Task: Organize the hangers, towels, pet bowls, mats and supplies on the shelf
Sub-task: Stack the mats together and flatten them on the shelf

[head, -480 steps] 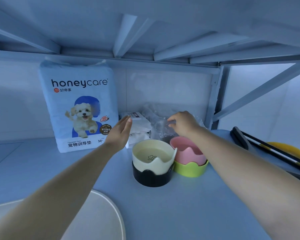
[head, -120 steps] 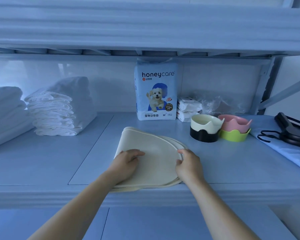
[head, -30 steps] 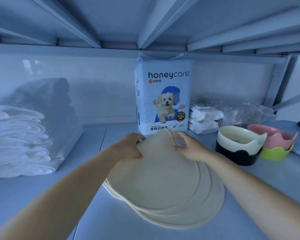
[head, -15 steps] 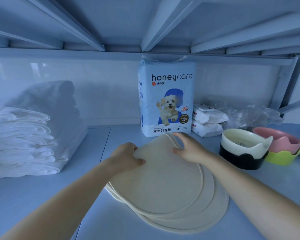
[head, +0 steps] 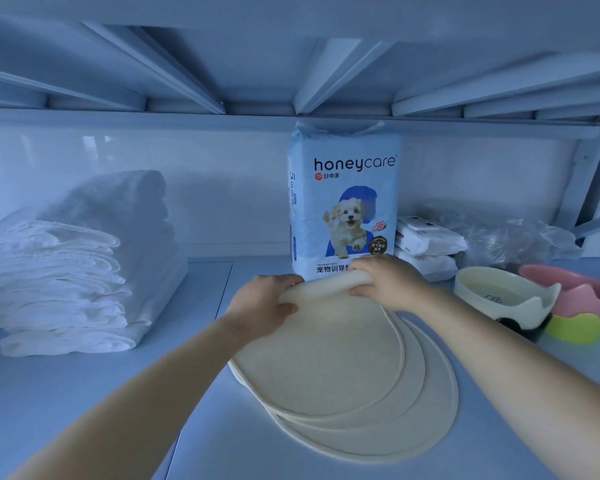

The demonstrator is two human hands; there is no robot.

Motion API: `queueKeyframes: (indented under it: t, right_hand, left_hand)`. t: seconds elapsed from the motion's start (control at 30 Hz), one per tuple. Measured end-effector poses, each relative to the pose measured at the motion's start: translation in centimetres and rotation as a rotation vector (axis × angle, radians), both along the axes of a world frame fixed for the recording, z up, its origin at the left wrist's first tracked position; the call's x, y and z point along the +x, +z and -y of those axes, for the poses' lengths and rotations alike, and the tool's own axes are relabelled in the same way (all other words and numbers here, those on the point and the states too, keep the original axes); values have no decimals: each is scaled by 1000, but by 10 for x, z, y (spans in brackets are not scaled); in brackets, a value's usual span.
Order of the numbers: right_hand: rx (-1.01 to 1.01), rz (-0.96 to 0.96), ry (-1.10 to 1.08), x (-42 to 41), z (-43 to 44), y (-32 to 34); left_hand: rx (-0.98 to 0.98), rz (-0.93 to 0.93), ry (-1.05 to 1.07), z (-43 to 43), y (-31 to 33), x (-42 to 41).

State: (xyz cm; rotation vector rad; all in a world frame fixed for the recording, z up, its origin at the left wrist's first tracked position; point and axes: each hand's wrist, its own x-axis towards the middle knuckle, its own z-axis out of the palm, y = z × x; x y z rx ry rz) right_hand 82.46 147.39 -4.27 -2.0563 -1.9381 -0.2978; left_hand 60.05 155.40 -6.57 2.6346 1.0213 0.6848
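Several cream oval mats lie stacked and fanned out on the shelf board. The far edge of the top mat is curled over into a roll. My left hand grips the left end of that roll and my right hand grips its right end. Behind the hands a pale blue pack of pet training pads stands upright against the back wall. A cream pet bowl on a black one and a pink bowl on a green one sit at the right.
A pile of folded white towels fills the left of the shelf. Two white wipe packs and crumpled clear plastic lie behind the bowls. The upper shelf's underside hangs low overhead, and an upright post stands at the right.
The top mat's far edge, lifted a second ago, is now rolled toward me. Both hands have closed around the roll. The camera has moved closer.
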Motion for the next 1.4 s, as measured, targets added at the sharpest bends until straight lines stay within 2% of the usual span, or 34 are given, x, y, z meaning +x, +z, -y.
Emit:
queueKeyframes:
  t: [0.13, 0.23, 0.37, 0.47, 0.57, 0.67, 0.83, 1.03, 1.17, 1.4]
  right_hand:
    - [-28, 19, -147, 7, 8, 13]
    - [-73, -3, -237, 12, 8, 19]
    - [-34, -57, -286, 16, -2, 5]
    - [0, -88, -290, 18, -13, -19]
    - [-19, -143, -229, 17, -15, -43]
    - [-61, -218, -211, 23, -7, -55]
    - [-66, -450, -371, 39, 4, -60]
    - [-86, -529, -387, 35, 15, -66]
    - [-49, -524, -406, 31, 21, -62]
    - [136, -654, -467, 40, 39, -55]
  left_hand:
    - [82, 29, 32, -15, 6, 32]
    - [161, -64, 67, -15, -2, 51]
    - [211, -168, 147, -9, -27, 39]
    - [39, -210, 172, -10, -43, 22]
    - [-179, -155, 169, -9, -43, 7]
    - [-230, -116, 179, -4, -42, -4]
    - [-372, -66, 415, 2, -45, 3]
    - [-301, -5, 322, 4, -52, 6]
    - [-366, 42, 206, -1, -50, 6]
    - [-373, 19, 56, -22, -44, 30]
